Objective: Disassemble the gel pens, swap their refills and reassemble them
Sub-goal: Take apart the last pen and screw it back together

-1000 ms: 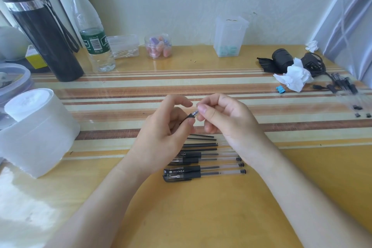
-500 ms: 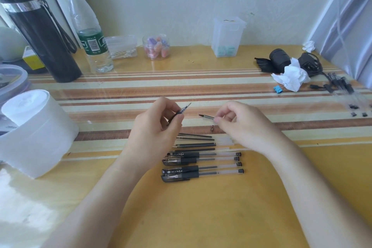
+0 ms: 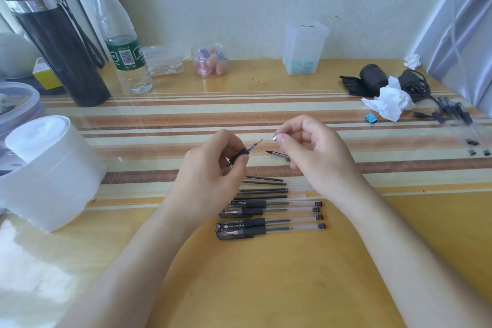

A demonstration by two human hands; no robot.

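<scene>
My left hand (image 3: 210, 170) grips a gel pen barrel (image 3: 241, 154) by its black grip, its bare refill tip pointing up and right. My right hand (image 3: 314, 152) pinches a small silver tip cone (image 3: 275, 137) between thumb and forefinger, a short way right of that refill tip. A black pen cap (image 3: 278, 155) sticks out to the left from under the same hand's lower fingers. Below the hands, several capped gel pens (image 3: 269, 217) lie in a row on the desk, with several loose black refills (image 3: 263, 186) just above them.
A white paper roll (image 3: 50, 170) stands at the left. A black flask (image 3: 56, 40), a water bottle (image 3: 122, 40) and small plastic jars (image 3: 210, 60) line the back. Crumpled tissue (image 3: 388, 102), a blue clip (image 3: 370, 118), cables and more pen parts (image 3: 458, 114) lie at the right.
The hands, joined at the pen tip a second ago, have drawn apart. The silver tip cone came off in my right hand, which has risen slightly; the refill tip now shows bare.
</scene>
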